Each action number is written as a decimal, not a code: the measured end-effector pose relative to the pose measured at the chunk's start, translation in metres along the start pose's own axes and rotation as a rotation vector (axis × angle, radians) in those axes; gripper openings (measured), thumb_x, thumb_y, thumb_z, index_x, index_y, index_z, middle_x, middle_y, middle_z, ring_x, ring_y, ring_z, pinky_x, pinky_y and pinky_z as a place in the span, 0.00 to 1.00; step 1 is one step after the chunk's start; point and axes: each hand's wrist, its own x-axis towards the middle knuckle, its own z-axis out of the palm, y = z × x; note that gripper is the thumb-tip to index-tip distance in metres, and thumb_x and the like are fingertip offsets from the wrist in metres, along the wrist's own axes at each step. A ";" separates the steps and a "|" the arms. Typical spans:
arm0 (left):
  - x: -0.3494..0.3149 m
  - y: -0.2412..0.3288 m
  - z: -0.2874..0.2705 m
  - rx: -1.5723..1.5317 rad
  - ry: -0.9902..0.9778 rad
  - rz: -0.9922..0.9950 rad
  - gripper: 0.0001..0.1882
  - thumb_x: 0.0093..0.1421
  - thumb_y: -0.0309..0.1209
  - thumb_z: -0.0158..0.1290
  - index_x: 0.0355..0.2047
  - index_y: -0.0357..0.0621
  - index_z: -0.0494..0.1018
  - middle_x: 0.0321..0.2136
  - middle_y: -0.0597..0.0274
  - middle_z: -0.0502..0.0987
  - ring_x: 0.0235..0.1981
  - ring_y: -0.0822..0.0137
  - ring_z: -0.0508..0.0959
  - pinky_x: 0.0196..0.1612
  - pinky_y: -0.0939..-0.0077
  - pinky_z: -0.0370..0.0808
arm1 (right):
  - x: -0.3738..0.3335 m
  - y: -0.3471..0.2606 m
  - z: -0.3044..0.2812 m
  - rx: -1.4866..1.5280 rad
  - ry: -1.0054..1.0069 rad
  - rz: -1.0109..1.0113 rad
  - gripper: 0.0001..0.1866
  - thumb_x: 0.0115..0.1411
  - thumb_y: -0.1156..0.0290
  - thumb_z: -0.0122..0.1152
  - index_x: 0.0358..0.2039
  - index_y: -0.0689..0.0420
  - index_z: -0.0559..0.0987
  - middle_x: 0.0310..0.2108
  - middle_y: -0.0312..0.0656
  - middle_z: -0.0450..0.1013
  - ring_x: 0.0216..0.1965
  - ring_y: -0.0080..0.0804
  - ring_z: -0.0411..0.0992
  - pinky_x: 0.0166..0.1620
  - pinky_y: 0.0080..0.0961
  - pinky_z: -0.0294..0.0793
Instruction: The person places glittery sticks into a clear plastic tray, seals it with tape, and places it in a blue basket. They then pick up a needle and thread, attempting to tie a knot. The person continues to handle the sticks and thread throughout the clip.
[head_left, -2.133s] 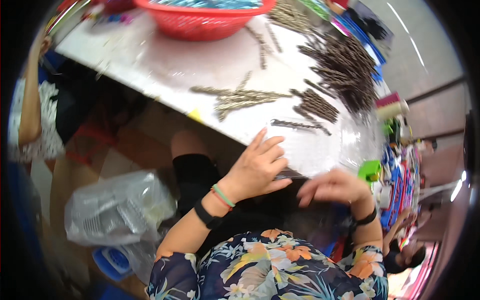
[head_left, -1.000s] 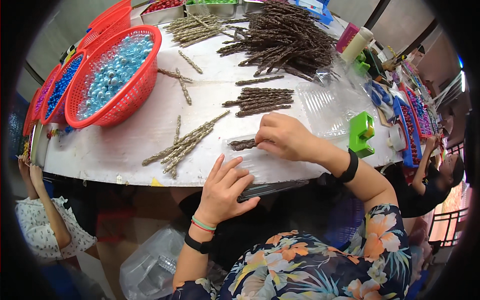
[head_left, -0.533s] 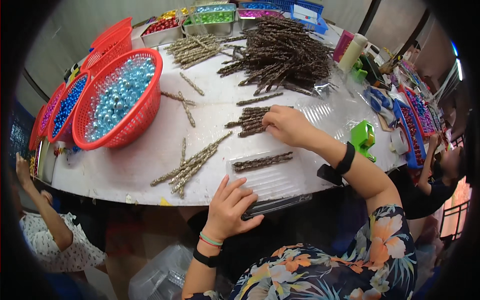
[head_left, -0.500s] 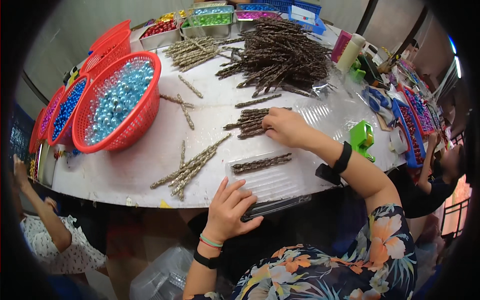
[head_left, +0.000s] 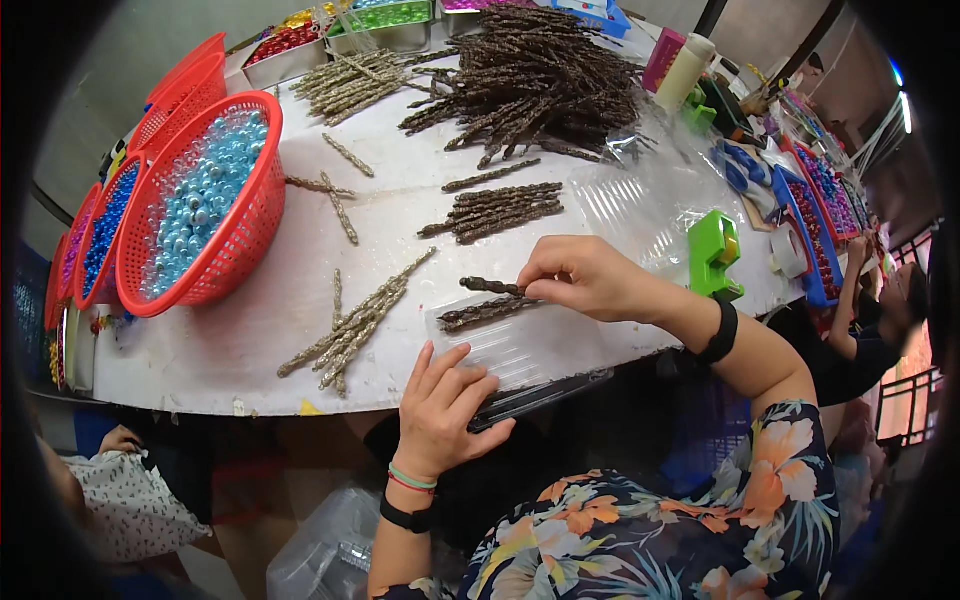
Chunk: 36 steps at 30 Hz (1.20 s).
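Note:
My right hand pinches a dark brown, glittery twisted stick by one end. It hangs over a clear ribbed plastic tray at the table's front edge. Along the tray's far side lie similar brown sticks, partly covered by my right hand. With fingers spread, my left hand rests at the tray's near left corner. Just beyond the tray is a small row of brown sticks, and one single stick lies above that row. A big heap of dark sticks fills the back.
Red baskets of beads, the nearest red basket holding light blue ones, stand at left. Paler gold sticks lie left of the tray. A green tape dispenser and tape roll sit at right. Other people work at both sides.
My right hand has come from the small row toward me, over the tray, carrying a brown stick. The view has shifted slightly; my left hand stays by the tray.

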 end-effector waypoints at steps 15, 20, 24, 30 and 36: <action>0.000 -0.002 0.000 -0.015 0.024 0.020 0.20 0.41 0.42 0.66 0.33 0.48 0.79 0.36 0.65 0.78 0.51 0.57 0.76 0.64 0.50 0.63 | 0.005 0.012 0.019 -0.294 -0.004 -0.174 0.05 0.54 0.71 0.65 0.26 0.58 0.78 0.27 0.43 0.72 0.31 0.43 0.73 0.35 0.35 0.73; 0.001 -0.002 0.001 -0.014 0.034 0.022 0.20 0.40 0.42 0.66 0.33 0.48 0.79 0.36 0.65 0.78 0.51 0.57 0.75 0.64 0.49 0.63 | 0.050 0.049 -0.002 -0.483 0.197 -0.070 0.05 0.56 0.70 0.61 0.31 0.58 0.79 0.33 0.44 0.73 0.38 0.43 0.74 0.42 0.36 0.74; 0.004 0.000 0.000 -0.018 0.038 0.023 0.20 0.41 0.42 0.66 0.33 0.48 0.79 0.36 0.65 0.78 0.51 0.57 0.76 0.63 0.48 0.63 | 0.056 0.060 -0.003 -0.491 0.143 0.018 0.05 0.55 0.72 0.60 0.32 0.57 0.79 0.34 0.42 0.73 0.39 0.42 0.74 0.44 0.35 0.73; -0.002 -0.002 0.002 -0.003 0.040 0.003 0.20 0.40 0.43 0.66 0.33 0.49 0.79 0.36 0.66 0.78 0.50 0.57 0.76 0.63 0.48 0.64 | 0.028 0.006 -0.014 0.537 0.020 0.247 0.09 0.59 0.71 0.64 0.38 0.62 0.81 0.36 0.36 0.75 0.36 0.20 0.72 0.41 0.20 0.72; 0.001 0.000 0.000 0.011 0.010 -0.004 0.20 0.42 0.44 0.67 0.34 0.48 0.80 0.36 0.66 0.77 0.51 0.59 0.75 0.64 0.51 0.63 | 0.001 -0.020 -0.014 0.275 0.096 0.123 0.05 0.61 0.75 0.61 0.37 0.61 0.80 0.31 0.34 0.72 0.34 0.19 0.71 0.38 0.18 0.71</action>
